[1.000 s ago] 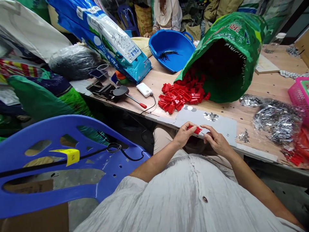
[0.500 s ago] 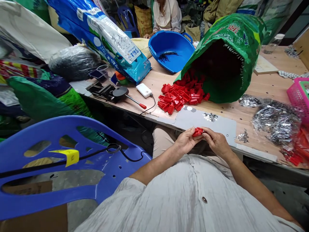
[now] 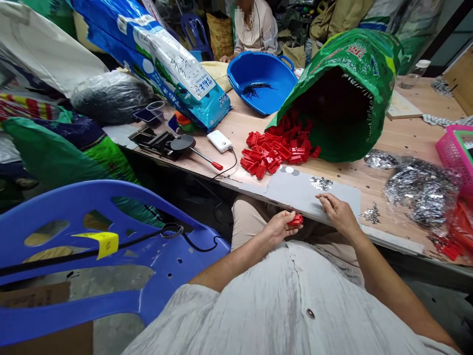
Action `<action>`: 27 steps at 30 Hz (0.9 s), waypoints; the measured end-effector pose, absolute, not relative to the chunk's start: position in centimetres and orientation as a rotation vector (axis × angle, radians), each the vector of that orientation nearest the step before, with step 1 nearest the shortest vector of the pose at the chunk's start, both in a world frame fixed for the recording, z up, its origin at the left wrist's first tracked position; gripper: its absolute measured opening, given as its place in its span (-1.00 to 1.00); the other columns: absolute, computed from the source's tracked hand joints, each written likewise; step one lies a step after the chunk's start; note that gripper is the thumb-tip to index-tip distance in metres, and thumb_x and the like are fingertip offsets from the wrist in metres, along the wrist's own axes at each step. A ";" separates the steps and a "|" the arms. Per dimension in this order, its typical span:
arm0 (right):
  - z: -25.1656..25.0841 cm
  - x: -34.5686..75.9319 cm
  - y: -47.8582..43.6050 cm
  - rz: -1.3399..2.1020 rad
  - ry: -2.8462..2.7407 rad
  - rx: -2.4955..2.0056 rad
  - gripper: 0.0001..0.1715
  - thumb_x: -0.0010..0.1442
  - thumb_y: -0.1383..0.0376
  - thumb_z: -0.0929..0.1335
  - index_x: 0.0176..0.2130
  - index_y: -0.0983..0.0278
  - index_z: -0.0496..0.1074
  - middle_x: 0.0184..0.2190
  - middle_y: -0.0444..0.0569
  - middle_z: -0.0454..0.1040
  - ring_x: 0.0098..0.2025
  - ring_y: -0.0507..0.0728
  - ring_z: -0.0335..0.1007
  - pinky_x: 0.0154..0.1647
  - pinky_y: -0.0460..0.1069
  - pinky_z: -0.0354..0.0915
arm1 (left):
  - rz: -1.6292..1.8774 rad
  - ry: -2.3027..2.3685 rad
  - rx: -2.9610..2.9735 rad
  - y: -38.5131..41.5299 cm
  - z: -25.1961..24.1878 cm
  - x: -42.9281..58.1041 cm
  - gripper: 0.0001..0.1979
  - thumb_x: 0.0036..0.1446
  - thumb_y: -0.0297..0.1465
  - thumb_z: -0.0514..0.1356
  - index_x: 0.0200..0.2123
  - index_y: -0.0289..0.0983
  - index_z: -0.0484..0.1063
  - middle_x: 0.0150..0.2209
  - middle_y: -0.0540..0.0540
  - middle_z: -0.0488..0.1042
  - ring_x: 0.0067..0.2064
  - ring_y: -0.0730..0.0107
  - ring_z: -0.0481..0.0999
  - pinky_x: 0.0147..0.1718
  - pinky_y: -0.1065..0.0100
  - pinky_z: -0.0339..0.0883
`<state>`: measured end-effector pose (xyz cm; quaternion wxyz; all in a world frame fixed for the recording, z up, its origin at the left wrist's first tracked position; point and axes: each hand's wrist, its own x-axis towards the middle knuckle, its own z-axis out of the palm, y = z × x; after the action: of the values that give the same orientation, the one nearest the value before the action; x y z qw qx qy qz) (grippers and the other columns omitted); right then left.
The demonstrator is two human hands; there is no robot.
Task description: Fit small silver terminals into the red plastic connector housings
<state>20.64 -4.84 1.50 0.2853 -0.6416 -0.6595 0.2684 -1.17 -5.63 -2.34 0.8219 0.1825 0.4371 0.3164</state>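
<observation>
My left hand [image 3: 281, 228] is closed around a red plastic part [image 3: 296, 220], held above my lap just off the table's front edge. The kind of part is not clear. My right hand [image 3: 335, 211] is over the table edge, its fingers loosely bent and apart, with nothing visible in them. Just beyond its fingertips lies a small pile of shiny metal pieces [image 3: 321, 183] on a grey sheet [image 3: 295, 190]. Farther back, a heap of red plastic parts [image 3: 273, 152] spills from the mouth of a green woven sack [image 3: 354, 143].
A lever tool [image 3: 181, 143] and a white power bank [image 3: 219, 140] lie to the left. Behind stands a blue basin [image 3: 273, 98]; a person [image 3: 254, 29] sits beyond. At right are bagged metal pieces [image 3: 421, 190] and a pink basket [image 3: 449, 153]. A blue chair [image 3: 158, 276] is at my left.
My right hand has let go of the red plastic part and moved right, toward the metal pieces. My left hand has lowered slightly to the left, still with the part.
</observation>
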 end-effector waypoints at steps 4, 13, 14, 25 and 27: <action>0.9 22.8 -2.9 0.466 -1.747 -1.897 -0.69 0.26 0.13 0.26 -0.09 0.18 0.47 -0.24 -0.01 0.56 -0.24 0.18 0.46 -0.21 0.04 0.26 | 0.660 1.147 0.516 -5.3 -5.0 -1.8 -0.58 -0.05 -0.27 0.42 -0.19 -0.30 0.35 -0.24 -0.16 0.57 -0.25 0.33 0.59 -0.22 0.31 0.41; 0.3 23.4 0.3 0.270 -1.908 -1.908 -0.77 0.22 0.25 0.28 -0.17 0.19 0.49 -0.16 0.00 0.54 -0.19 0.19 0.43 -0.17 0.05 0.27 | 0.663 1.203 0.693 -4.3 -6.0 -2.5 -0.51 -0.17 -0.31 0.46 -0.15 -0.33 0.45 -0.11 -0.20 0.55 -0.11 0.25 0.55 -0.14 0.27 0.39; 0.4 23.1 0.5 0.269 -1.932 -1.900 -0.77 0.22 0.26 0.28 -0.18 0.18 0.49 -0.16 0.00 0.53 -0.18 0.19 0.42 -0.17 0.05 0.26 | 0.653 1.188 0.709 -4.3 -5.7 -2.6 -0.54 -0.18 -0.30 0.47 -0.19 -0.33 0.46 -0.16 -0.18 0.55 -0.16 0.28 0.56 -0.17 0.29 0.39; 0.9 21.2 2.1 0.232 -2.063 -2.010 -0.83 0.23 0.19 0.30 -0.27 0.18 0.47 -0.22 -0.04 0.50 -0.22 0.17 0.38 -0.32 0.01 0.16 | 0.910 1.079 1.125 -0.2 -0.2 -5.2 -0.71 0.03 -0.24 0.30 -0.24 -0.30 0.42 -0.36 -0.05 0.50 -0.38 0.40 0.54 -0.43 0.44 0.29; 0.7 21.3 2.2 0.238 -2.059 -2.000 -0.83 0.22 0.19 0.30 -0.30 0.18 0.45 -0.25 -0.04 0.50 -0.24 0.17 0.37 -0.34 0.01 0.16 | 1.093 1.343 1.318 1.6 0.3 -6.7 -0.78 0.09 -0.33 0.26 -0.18 -0.26 0.43 -0.29 -0.05 0.49 -0.35 0.45 0.50 -0.29 0.38 0.35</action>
<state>21.31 2.21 0.71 0.1300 -0.6884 -0.7088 0.0820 -6.69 1.65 0.27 0.4643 0.5364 0.5465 0.4450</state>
